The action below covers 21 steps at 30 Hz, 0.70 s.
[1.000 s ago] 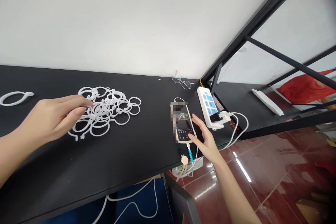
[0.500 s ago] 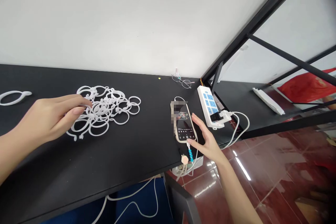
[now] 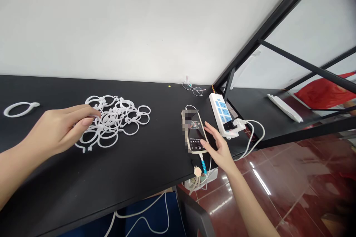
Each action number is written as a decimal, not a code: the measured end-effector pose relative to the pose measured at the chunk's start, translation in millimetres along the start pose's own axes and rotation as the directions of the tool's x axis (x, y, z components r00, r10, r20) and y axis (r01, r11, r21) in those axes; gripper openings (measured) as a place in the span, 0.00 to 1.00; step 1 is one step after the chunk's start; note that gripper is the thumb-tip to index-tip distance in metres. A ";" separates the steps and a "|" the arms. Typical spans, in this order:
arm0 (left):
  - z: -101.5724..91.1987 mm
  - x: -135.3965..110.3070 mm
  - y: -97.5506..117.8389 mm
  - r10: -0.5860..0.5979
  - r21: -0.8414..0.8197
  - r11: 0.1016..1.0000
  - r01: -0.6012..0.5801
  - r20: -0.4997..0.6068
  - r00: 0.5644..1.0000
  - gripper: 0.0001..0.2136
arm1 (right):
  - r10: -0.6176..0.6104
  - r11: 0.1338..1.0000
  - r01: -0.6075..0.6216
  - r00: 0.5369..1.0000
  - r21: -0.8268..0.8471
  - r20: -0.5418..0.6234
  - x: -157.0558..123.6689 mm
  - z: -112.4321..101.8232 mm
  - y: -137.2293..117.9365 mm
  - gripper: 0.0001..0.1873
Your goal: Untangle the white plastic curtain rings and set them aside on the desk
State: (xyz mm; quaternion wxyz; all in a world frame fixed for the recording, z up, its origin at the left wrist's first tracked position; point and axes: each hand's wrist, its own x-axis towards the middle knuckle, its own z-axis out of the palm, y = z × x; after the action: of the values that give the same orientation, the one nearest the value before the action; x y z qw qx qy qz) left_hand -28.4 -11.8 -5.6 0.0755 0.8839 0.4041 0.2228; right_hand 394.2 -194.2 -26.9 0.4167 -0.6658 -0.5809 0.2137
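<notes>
A tangled heap of white plastic rings (image 3: 108,139), which look like curtain rings with small eyelets, lies on the black table (image 3: 155,170). My left hand (image 3: 65,126) reaches over the heap's left side, thumb and fingers pinched on the edge of one ring. A single white ring (image 3: 18,109) lies apart at the far left. At the right, a phone (image 3: 196,133) in a pale case lies face up with its screen lit. My right hand (image 3: 218,148) is beside it, fingers spread along its right edge, thumb over the lower screen.
A white power strip (image 3: 219,113) with plugs and cables lies right of the phone. Eyeglasses (image 3: 198,91) rest near the wall. A charging cable with a blue sleeve (image 3: 204,166) runs off the table's front edge. A black metal frame (image 3: 250,52) rises at the right.
The view has shifted slightly, so the table sits a little lower. My right thumb has moved from the phone's bottom edge up onto its screen. My left hand stays at the heap.
</notes>
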 end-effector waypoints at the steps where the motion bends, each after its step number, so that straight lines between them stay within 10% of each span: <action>1: -0.2 0.1 -1.8 0.005 0.000 1.000 -0.005 0.005 1.000 0.18 | 0.000 1.000 0.000 1.000 -0.001 -0.012 0.1 0.4 -0.4 0.29; 14: 0.2 -0.2 -2.3 -0.029 -0.005 1.000 0.029 0.055 0.998 0.19 | -0.056 0.963 0.078 0.994 -0.259 0.092 -6.2 2.3 -2.6 0.21; 21: 1.5 0.0 13.3 -0.063 -0.059 0.996 0.061 -0.045 0.997 0.21 | 0.062 0.957 -0.061 0.998 -0.283 -0.007 -8.9 18.8 -14.3 0.51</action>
State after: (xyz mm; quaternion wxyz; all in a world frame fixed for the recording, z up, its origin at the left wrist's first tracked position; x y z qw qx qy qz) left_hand -18.7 -20.6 -2.8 0.0982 0.8629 0.4265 0.2527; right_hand 369.1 -197.2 -27.8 0.3096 -0.7361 -0.5850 0.1418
